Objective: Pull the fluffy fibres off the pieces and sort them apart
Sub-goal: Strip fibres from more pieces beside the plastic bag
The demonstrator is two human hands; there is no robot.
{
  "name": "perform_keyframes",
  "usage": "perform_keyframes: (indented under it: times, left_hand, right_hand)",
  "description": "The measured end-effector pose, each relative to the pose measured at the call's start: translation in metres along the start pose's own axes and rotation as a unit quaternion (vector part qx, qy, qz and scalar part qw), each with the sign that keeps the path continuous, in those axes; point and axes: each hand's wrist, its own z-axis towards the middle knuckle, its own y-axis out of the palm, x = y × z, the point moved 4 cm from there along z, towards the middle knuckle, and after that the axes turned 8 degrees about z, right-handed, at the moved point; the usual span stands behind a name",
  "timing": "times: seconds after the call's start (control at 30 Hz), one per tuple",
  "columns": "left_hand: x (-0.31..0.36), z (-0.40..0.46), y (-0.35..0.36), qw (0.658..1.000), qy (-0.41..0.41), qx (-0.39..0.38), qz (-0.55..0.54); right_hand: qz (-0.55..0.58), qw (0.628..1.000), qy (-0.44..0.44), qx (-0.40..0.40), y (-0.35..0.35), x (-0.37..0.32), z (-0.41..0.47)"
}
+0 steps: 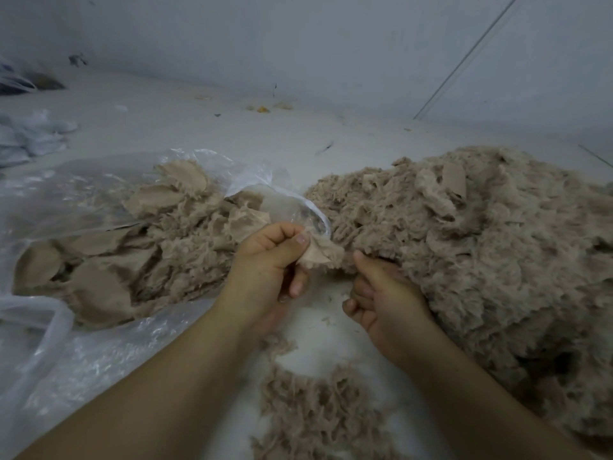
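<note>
Beige fluff everywhere: my left hand [265,260] pinches a small fuzzy piece [320,254] between thumb and curled fingers. My right hand [381,293] has its fingers curled in just right of that piece, against the big fibre heap [481,244]; whether they're gripping anything, I can't tell. Left of my left fingers, more pieces lie in a clear plastic bag [83,200].

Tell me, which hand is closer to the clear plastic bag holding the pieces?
Left. The left hand sits right at the edge of the plastic bag, pinching a piece; the right hand lies farther off, against the big fluffy heap.
</note>
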Motion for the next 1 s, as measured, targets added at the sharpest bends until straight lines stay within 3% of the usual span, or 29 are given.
perform_keyframes:
  times: [0.07, 0.17, 0.37, 0.53, 0.73, 1.0]
  left_hand:
    - [0.003, 0.0, -0.006, 0.999, 0.004, 0.02, -0.028]
    - [0.002, 0.001, -0.012, 0.999, -0.011, 0.042, 0.015]
    - [-0.012, -0.005, 0.005, 0.996, -0.04, -0.015, 0.084]
    - [-0.007, -0.002, 0.001, 0.999, -0.042, -0.01, 0.026]
    - [-0.008, -0.006, 0.01, 0.996, -0.057, -0.066, 0.006]
    - [-0.009, -0.002, 0.001, 0.998, -0.047, 0.017, 0.048]
  right_hand:
    - [0.012, 1.0, 0.008, 0.013, 0.0, 0.0, 0.001]
    - [-0.001, 1.0, 0.001, -0.008, 0.0, -0.001, -0.001]
    - [-0.062, 0.991, -0.009, -0.115, 0.004, -0.002, -0.005]
    - [-0.075, 0.995, -0.02, -0.057, 0.0, 0.002, 0.0]
    - [-0.071, 0.99, -0.011, -0.125, 0.005, -0.001, -0.006]
    - [-0.058, 0.995, -0.013, -0.075, 0.001, 0.0, -0.002]
